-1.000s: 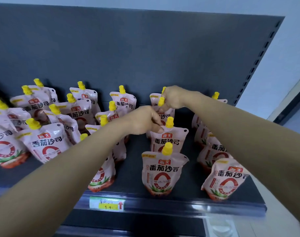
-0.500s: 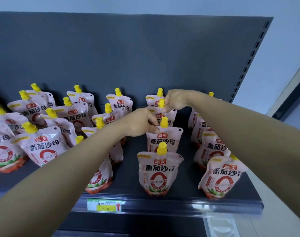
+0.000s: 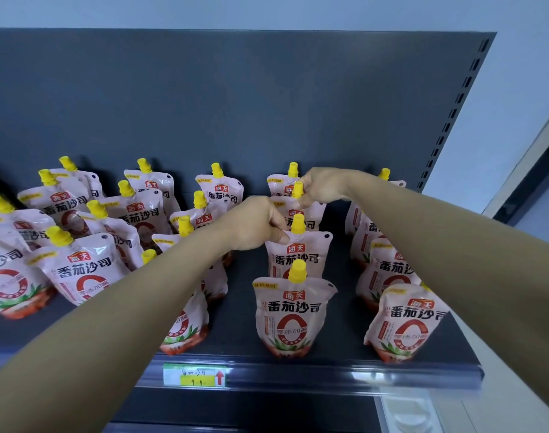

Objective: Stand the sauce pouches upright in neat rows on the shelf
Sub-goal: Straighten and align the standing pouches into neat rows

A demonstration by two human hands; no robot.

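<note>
Pink sauce pouches with yellow caps stand on a dark shelf (image 3: 335, 359). One row runs from a front pouch (image 3: 293, 320) back through a second pouch (image 3: 301, 257), a third pouch (image 3: 310, 218) and a rear pouch (image 3: 281, 184). My left hand (image 3: 254, 225) pinches the top left corner of the second pouch, beside its cap. My right hand (image 3: 321, 187) pinches the top of the third pouch next to its cap. A right row (image 3: 401, 323) stands upright. Pouches at the left (image 3: 82, 273) lean and crowd together.
The shelf's grey back panel (image 3: 235, 104) rises behind the rows. A green and yellow price tag (image 3: 194, 375) sits on the front rail. A slotted upright (image 3: 454, 114) bounds the right end, with a pale wall beyond.
Both hands stay on the same two pouches in the middle row. The view has shifted, with the shelf a little lower and further left in frame.
</note>
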